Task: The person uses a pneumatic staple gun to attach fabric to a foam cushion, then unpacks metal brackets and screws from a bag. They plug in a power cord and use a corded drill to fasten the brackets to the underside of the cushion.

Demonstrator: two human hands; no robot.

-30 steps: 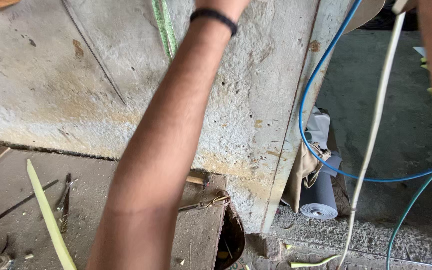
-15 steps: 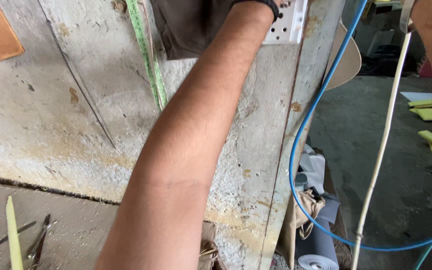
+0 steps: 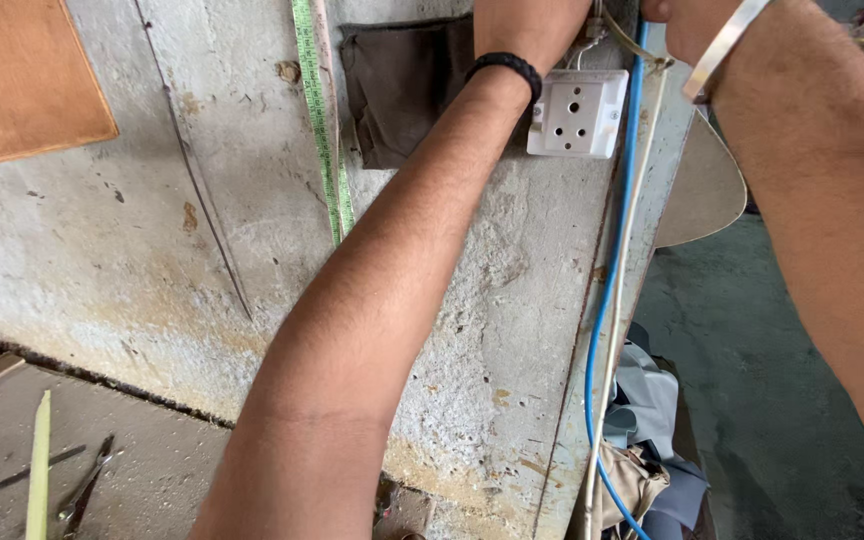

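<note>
Socket (image 3: 578, 112), one, white, square, on wall just below left hand (image 3: 527, 25); right hand (image 3: 687, 25) beside it. Grips cut off, cannot tell. Two cables: blue (image 3: 607, 290), white (image 3: 624, 290).

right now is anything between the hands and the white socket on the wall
Nothing visible. The left hand is already just above the white socket, and the right hand sits by the blue cable beside it. The fingers are out of frame.

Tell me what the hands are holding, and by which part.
Cannot be told: both hands, left and right, are cut off at the frame's top, above the white socket.
</note>
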